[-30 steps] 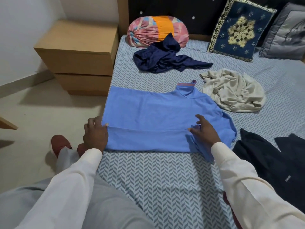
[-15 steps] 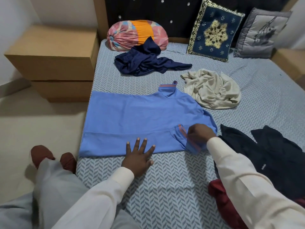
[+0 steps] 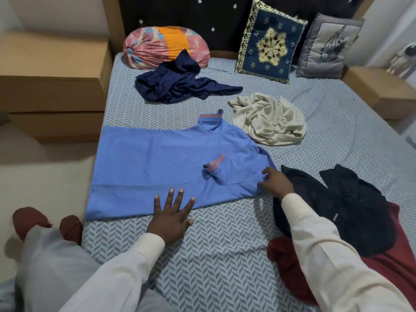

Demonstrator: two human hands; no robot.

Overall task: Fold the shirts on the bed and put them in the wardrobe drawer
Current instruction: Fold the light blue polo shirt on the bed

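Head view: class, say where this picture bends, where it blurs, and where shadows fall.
Head view: the wide lens bows the bed and the bedside box; head view: the right hand on the blue shirt looks slightly smeared, the left hand sharp; head view: soft light, dim shadow on the floor below the box, no glare.

Five garments on the bed (image 3: 225,255), count them off: one blue shirt (image 3: 157,167), one navy garment (image 3: 177,86), one cream garment (image 3: 270,120), one black garment (image 3: 337,206), one dark red garment (image 3: 387,266). Three pillows up top: pink-and-orange bolster (image 3: 157,47), navy embroidered cushion (image 3: 270,41), grey cushion (image 3: 326,46). Two wooden units: left bedside cabinet (image 3: 51,70), right bedside cabinet (image 3: 382,88). Two hands: left hand (image 3: 171,219), right hand (image 3: 276,181). Two pieces of maroon footwear: outer slipper (image 3: 27,219), inner slipper (image 3: 71,226). One white figurine (image 3: 403,57).
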